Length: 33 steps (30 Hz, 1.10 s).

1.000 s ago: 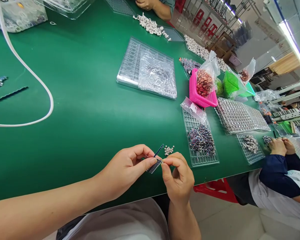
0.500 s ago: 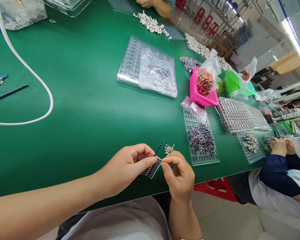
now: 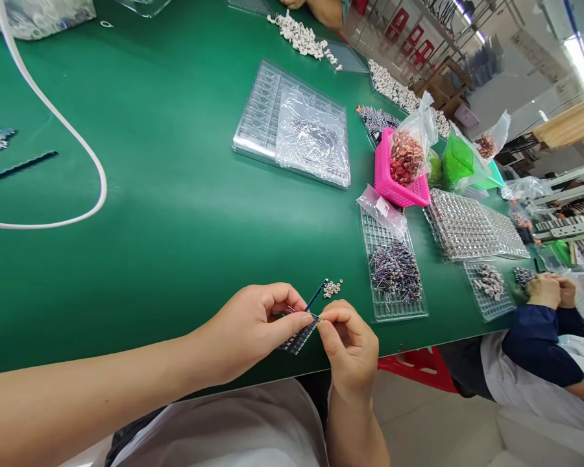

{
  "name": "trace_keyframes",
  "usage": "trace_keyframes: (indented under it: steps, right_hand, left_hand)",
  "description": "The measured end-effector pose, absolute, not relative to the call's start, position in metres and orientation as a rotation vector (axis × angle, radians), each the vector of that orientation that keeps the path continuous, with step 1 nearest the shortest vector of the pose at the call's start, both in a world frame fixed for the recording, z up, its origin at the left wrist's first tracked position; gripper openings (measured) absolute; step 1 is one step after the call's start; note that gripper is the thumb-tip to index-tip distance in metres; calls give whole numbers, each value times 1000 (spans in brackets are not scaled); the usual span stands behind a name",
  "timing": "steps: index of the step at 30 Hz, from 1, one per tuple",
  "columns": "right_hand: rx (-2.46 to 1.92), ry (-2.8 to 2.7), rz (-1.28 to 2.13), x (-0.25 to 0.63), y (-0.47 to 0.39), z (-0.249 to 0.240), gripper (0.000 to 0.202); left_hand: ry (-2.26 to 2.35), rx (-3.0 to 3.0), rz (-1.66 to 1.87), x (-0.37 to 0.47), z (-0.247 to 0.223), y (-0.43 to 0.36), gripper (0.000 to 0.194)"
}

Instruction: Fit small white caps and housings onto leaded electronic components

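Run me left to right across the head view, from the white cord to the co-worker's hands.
White cord, left hand, dark ribbed piece, right hand, clear tray with dark wired parts, smaller clear tray with pale parts, co-worker's hands.

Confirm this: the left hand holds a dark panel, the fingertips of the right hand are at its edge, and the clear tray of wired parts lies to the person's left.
One part is wrong: the clear tray of wired parts lies to the person's right, as the head view shows. The left hand does hold a dark panel, with the fingertips of the right hand at its edge.
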State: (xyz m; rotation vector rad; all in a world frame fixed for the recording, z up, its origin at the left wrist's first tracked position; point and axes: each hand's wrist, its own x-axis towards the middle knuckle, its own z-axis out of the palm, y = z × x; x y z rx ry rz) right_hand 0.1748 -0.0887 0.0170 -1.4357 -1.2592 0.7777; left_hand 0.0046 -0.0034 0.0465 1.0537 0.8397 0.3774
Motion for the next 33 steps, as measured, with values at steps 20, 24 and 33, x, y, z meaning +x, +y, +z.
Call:
trace_keyframes:
  steps: [20,24,33]
  right_hand:
    - [-1417,-1242,730,174,-88,10,8]
    - [-1418,-1247,733,174,-88,11,7]
    - [-1359,-1201,781,174,-88,10,5]
  left_hand:
    - [814,982,389,6,45,-2,27]
    - [822,992,380,5,46,-3,27]
    - [816,994,368,4,47,-2,27]
